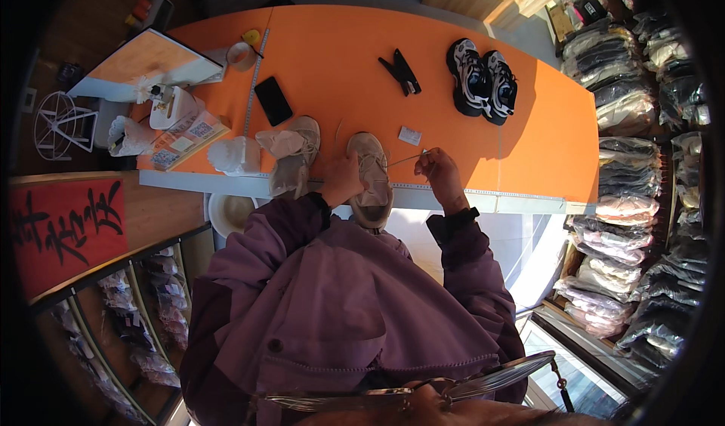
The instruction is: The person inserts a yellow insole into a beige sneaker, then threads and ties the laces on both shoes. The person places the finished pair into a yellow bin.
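Observation:
A beige lace-up sneaker (371, 168) lies at the table's near edge, toe pointing away from me and heel close to my jacket. My left hand (342, 179) grips its left side near the opening. Off to the right, my right hand (439, 168) pinches a thin shoelace (405, 158) that stretches across from the shoe. The matching sneaker (291, 168) rests left of my left hand, with pale material (280, 143) bunched over its upper. Another loose lace end (338, 131) lies on the tabletop between the two shoes.
On the orange tabletop (340, 58) are a black phone (273, 101), a black stapler-like tool (401, 72), a paper slip (410, 135) and black-and-white sneakers (473, 80). A tape roll (242, 56) and white plastic bundle (235, 155) stand left. Bagged garments (628, 165) fill right-hand shelves.

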Action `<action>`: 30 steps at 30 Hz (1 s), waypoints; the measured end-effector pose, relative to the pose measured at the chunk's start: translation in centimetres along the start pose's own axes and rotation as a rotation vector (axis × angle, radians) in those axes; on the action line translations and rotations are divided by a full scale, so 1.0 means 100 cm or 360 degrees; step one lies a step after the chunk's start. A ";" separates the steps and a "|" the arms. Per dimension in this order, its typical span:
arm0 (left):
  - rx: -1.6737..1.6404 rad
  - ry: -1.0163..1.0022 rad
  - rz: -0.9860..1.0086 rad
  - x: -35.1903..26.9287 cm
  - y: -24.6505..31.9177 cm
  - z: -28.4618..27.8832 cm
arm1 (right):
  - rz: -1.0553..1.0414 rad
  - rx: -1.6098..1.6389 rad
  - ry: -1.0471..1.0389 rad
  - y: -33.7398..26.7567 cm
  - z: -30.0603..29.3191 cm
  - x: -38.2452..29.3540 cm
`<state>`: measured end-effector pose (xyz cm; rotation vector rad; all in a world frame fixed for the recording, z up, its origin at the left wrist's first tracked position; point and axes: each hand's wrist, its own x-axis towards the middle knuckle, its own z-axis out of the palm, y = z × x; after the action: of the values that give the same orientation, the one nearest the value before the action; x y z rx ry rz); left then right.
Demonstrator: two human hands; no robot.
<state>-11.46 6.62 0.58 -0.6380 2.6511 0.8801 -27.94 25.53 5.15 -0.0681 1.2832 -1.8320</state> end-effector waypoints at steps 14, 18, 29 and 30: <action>0.0002 0.0057 0.0046 0.003 -0.002 0.018 | -0.0538 -0.1831 0.0687 -0.087 -0.052 -0.039; -0.0242 0.0069 0.0183 0.009 -0.011 0.016 | -0.0946 -0.2493 0.0342 -0.001 -0.029 -0.014; 0.0408 0.0278 0.0128 -0.013 -0.071 -0.052 | -0.0320 -0.2326 0.0015 0.115 -0.003 0.024; 0.0450 0.0325 0.0147 -0.016 -0.073 -0.055 | -0.0329 -0.2366 -0.0012 0.114 -0.003 0.024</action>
<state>-7.18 -1.56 1.84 -0.5640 2.9325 0.4671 -22.53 23.18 -4.89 -1.0046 2.3911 -0.6350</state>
